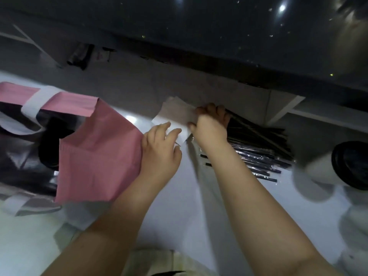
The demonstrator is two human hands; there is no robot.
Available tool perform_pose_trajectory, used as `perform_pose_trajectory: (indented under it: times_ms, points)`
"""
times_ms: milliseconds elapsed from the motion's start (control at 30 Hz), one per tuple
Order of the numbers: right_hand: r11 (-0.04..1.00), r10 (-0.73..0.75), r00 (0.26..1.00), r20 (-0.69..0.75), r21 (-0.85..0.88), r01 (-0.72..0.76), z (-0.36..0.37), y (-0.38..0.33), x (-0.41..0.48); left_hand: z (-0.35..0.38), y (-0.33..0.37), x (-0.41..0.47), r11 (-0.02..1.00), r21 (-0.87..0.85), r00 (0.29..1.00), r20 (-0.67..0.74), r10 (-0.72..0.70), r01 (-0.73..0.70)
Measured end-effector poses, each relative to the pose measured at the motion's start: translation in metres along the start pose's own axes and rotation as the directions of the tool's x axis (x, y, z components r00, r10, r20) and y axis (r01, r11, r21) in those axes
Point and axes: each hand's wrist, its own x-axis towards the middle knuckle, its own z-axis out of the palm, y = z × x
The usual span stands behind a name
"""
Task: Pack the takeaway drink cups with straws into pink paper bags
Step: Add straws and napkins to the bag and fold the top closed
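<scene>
An open pink paper bag [95, 156] with white handles stands at the left, and a dark cup lid shows inside it. A pile of black wrapped straws [262, 152] lies on the white table at the right. A stack of white napkins [175, 114] sits between the bag and the straws. My right hand [211, 124] pinches the right edge of the napkins, its fingers curled over them. My left hand [159, 150] rests beside the bag, fingertips touching the lower napkin edge. A white takeaway cup [318, 168] with a black lid lies blurred at the right.
The white table [191, 196] runs under both arms. A dark counter wall [199, 36] rises close behind the napkins and straws. More white cups [354, 226] stand blurred at the lower right edge.
</scene>
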Motion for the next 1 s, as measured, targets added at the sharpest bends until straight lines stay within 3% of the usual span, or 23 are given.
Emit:
perform_pose_trajectory:
  times_ms: [67,333,433,567,700,1000]
  points:
    - [0.999,0.03,1.0,0.004,-0.02,-0.03,0.005,-0.002,0.003,0.003,0.001,-0.001,1.0,-0.023,1.0,0.006,-0.001,0.001]
    - [0.978,0.016,0.984,-0.175,0.209,0.021,0.013,-0.004,0.003,0.003,0.005,0.003,0.998,-0.049,0.999,-0.006,-0.035,0.035]
    - [0.924,0.087,0.988,-0.128,0.38,-0.032,0.012,-0.008,0.006,0.0,0.006,0.009,0.997,-0.055,0.999,-0.019,-0.048,0.047]
    - [0.914,0.077,0.996,-0.054,0.402,-0.049,0.004,-0.011,0.009,-0.006,0.009,0.012,0.996,-0.085,0.998,-0.052,-0.036,0.032]
    - [0.743,0.055,0.998,-0.034,0.669,-0.019,-0.019,-0.005,-0.005,-0.017,0.016,0.008,0.996,-0.094,0.998,-0.067,-0.017,0.01]
    - [0.433,0.229,0.932,-0.28,0.887,0.16,-0.09,0.02,-0.094,-0.064,0.046,-0.018,0.983,-0.148,0.988,-0.127,0.087,-0.105]
